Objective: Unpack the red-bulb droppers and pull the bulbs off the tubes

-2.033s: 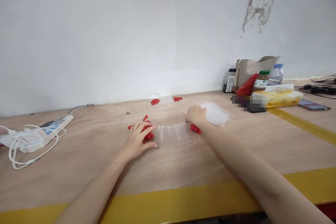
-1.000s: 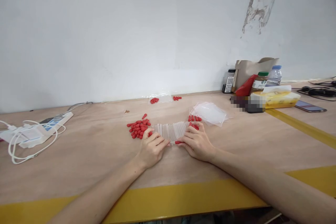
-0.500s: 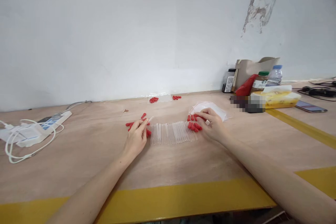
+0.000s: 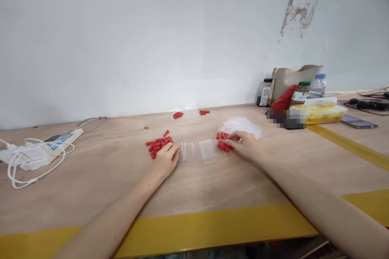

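A row of thin clear tubes [image 4: 199, 153] lies side by side on the table between my hands. My left hand [image 4: 166, 160] is at the row's left end, its fingertips closed on the outermost tube; the grip is partly hidden. Just beyond that hand is a pile of small red rubber bulbs [image 4: 156, 145], with one bulb [image 4: 165, 133] lying apart. At the row's right end my right hand [image 4: 244, 143] pinches at a second group of red bulbs [image 4: 222, 144], thumb and forefinger closed on one of them.
Flat clear bags [image 4: 243, 124] lie behind my right hand. Near the wall are more red bulbs [image 4: 178, 115] on clear plastic. A white power strip [image 4: 51, 151] with cables lies left. To the right stand bottles [image 4: 300, 94], a tissue pack [image 4: 325, 114] and a phone [image 4: 358, 121].
My left hand has lowered and shifted right onto the tube row; the tube that stuck up from its fingers no longer shows. My right hand has moved slightly down, still at the red bulbs.
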Demonstrator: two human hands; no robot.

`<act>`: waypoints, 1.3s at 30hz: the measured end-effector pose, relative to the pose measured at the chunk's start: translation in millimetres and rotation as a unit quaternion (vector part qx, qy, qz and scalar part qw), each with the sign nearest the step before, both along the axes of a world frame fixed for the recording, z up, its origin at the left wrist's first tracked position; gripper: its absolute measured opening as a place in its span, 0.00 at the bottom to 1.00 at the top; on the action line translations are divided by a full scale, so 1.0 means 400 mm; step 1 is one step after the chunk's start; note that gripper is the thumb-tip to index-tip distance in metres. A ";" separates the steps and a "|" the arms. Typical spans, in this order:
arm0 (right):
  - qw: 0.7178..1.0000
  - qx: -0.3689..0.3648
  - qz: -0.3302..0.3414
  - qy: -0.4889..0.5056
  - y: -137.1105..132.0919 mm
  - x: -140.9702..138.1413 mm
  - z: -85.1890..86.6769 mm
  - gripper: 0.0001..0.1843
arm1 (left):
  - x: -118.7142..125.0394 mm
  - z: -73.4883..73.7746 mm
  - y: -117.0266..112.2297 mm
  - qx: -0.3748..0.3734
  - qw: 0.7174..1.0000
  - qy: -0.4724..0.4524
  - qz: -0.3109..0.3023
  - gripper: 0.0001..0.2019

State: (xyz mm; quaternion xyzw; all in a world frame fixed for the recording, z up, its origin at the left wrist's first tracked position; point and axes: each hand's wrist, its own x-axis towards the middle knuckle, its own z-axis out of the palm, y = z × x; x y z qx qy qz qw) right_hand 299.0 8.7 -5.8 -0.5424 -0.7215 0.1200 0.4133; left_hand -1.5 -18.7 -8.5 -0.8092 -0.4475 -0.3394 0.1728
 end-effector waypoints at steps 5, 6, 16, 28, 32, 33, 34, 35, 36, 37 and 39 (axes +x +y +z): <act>0.997 0.033 -0.003 -0.066 0.000 -0.015 0.004 0.10 | -0.003 -0.006 -0.013 -0.036 0.998 -0.029 -0.035 0.07; 0.997 0.037 -0.003 -0.074 -0.002 -0.018 0.006 0.10 | -0.003 -0.008 -0.015 -0.042 0.998 -0.032 -0.035 0.07; 0.993 0.018 -0.084 -0.079 0.000 -0.012 0.024 0.13 | -0.002 -0.001 -0.030 -0.072 0.996 -0.026 -0.051 0.12; 0.931 -0.160 -0.175 -0.277 0.131 -0.145 0.099 0.07 | -0.007 0.019 -0.034 0.017 0.997 -0.055 -0.045 0.09; 0.929 -0.159 -0.186 -0.279 0.151 -0.179 0.087 0.11 | -0.007 0.018 -0.035 0.013 0.998 -0.046 -0.042 0.08; 0.929 -0.158 -0.187 -0.278 0.153 -0.183 0.086 0.11 | -0.007 0.018 -0.035 0.011 0.998 -0.045 -0.042 0.08; 0.929 -0.159 -0.187 -0.277 0.154 -0.186 0.087 0.11 | -0.006 0.017 -0.035 0.010 0.998 -0.043 -0.042 0.08; 0.929 -0.160 -0.187 -0.276 0.154 -0.188 0.089 0.10 | -0.006 0.017 -0.034 0.010 0.998 -0.040 -0.041 0.08; 0.930 -0.161 -0.185 -0.274 0.153 -0.190 0.094 0.09 | -0.006 0.016 -0.034 0.011 0.998 -0.037 -0.039 0.08; 0.931 -0.161 -0.183 -0.271 0.150 -0.190 0.101 0.08 | -0.007 0.016 -0.034 0.013 0.999 -0.033 -0.038 0.08; 0.937 -0.151 -0.173 -0.264 0.140 -0.187 0.123 0.07 | -0.009 0.016 -0.034 0.018 0.999 -0.027 -0.031 0.07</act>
